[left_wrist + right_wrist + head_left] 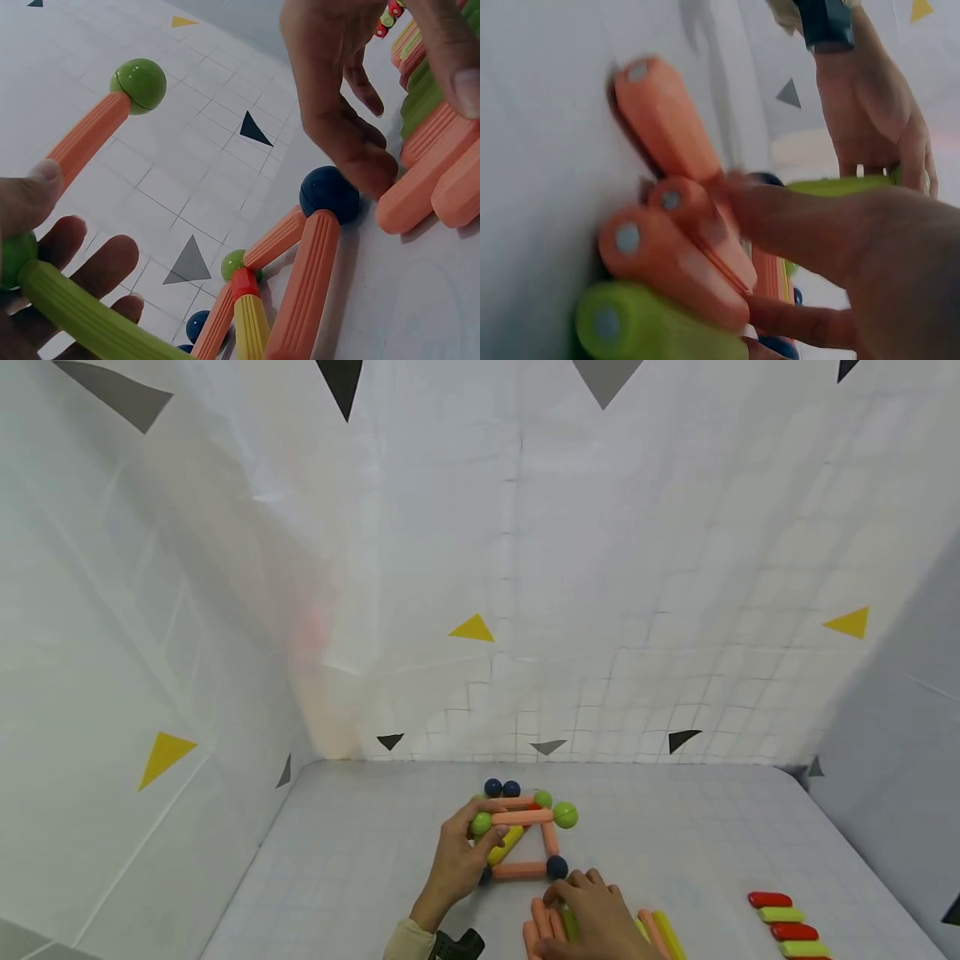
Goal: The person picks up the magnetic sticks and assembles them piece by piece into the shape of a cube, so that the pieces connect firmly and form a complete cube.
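My left hand grips the upper left corner of a ball-and-rod magnetic frame, around a green ball. Its thumb lies on an orange rod that ends in a second green ball. A curved green rod leads down from the held corner. Dark blue balls form lower corners, and a yellow rod slants inside. My right hand touches loose orange rods on the table, fingers partly bent around them. Blur hides whether it pinches one.
Two dark blue balls sit behind the frame. Green, orange and yellow rods lie beside my right hand. Farther right, red and lime rods form a row. White sheet walls surround the table.
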The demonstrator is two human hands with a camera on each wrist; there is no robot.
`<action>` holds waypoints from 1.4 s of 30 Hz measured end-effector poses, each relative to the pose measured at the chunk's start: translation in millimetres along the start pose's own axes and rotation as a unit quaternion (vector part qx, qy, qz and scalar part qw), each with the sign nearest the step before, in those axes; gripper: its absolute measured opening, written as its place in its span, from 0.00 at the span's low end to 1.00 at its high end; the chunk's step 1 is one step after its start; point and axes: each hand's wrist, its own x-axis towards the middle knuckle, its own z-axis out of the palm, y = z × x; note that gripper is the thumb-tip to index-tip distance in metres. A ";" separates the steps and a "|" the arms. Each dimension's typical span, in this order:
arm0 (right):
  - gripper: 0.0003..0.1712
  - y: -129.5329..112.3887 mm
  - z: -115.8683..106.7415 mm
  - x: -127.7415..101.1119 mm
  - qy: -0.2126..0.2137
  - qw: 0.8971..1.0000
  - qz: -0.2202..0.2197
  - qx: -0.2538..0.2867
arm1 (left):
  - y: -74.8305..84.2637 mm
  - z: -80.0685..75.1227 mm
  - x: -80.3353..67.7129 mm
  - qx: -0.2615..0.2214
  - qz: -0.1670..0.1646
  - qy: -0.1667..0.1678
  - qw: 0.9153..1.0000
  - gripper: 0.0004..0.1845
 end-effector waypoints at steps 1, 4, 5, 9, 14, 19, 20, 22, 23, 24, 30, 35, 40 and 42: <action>0.31 -2.4 1.6 -0.5 0.010 1.000 -0.001 0.001 | -0.2 0.1 0.0 -0.004 0.002 -0.003 1.000 0.14; 0.38 -11.8 7.6 -1.7 0.041 0.999 -0.009 0.003 | -0.4 0.2 -0.2 -0.008 0.005 -0.005 1.000 0.16; 0.40 -15.2 9.8 -2.0 0.049 0.999 -0.016 -0.002 | -0.3 0.1 -0.2 -0.007 0.004 -0.003 1.000 0.16; 0.41 -26.2 19.1 -3.9 0.061 0.997 -0.045 -0.034 | 1.2 -0.3 0.1 -0.014 -0.001 -0.003 1.000 0.13; 0.34 -28.5 30.4 -3.9 0.059 0.994 -0.052 -0.078 | 1.8 -0.2 -0.6 -0.004 -0.012 0.002 1.000 0.12; 0.27 -29.5 28.5 2.4 0.038 0.998 -0.022 -0.050 | 1.9 -0.7 -0.3 0.003 -0.007 0.004 1.000 0.12; 0.27 -30.3 27.2 3.1 0.035 0.998 -0.012 -0.048 | 1.9 -0.7 -0.1 0.004 -0.003 0.003 1.000 0.12; 0.27 -31.3 25.2 3.9 0.032 0.998 0.004 -0.052 | 2.1 -0.6 0.0 0.004 -0.003 0.002 1.000 0.12; 0.27 -31.9 24.4 4.1 0.031 0.998 0.011 -0.056 | 2.0 -0.6 -0.1 0.006 -0.003 0.002 1.000 0.12; 0.26 -32.2 23.9 4.4 0.030 0.998 0.016 -0.059 | 2.0 -0.6 -0.2 0.007 -0.004 0.003 1.000 0.12; 0.25 -33.2 23.5 4.5 0.040 0.997 0.011 -0.058 | 1.3 -0.7 -1.0 0.026 -0.005 0.008 1.000 0.13; 0.18 -30.0 26.4 6.6 0.059 0.998 -0.015 -0.009 | 1.4 0.1 -0.1 0.011 -0.003 0.007 1.000 0.12; 0.15 -26.9 25.4 6.1 0.088 0.987 -0.048 0.129 | 0.9 1.0 1.4 -0.001 0.035 0.001 0.999 0.13; 0.17 -27.1 21.0 4.9 0.096 0.976 -0.047 0.192 | 0.5 1.2 2.1 -0.008 0.056 -0.004 0.998 0.13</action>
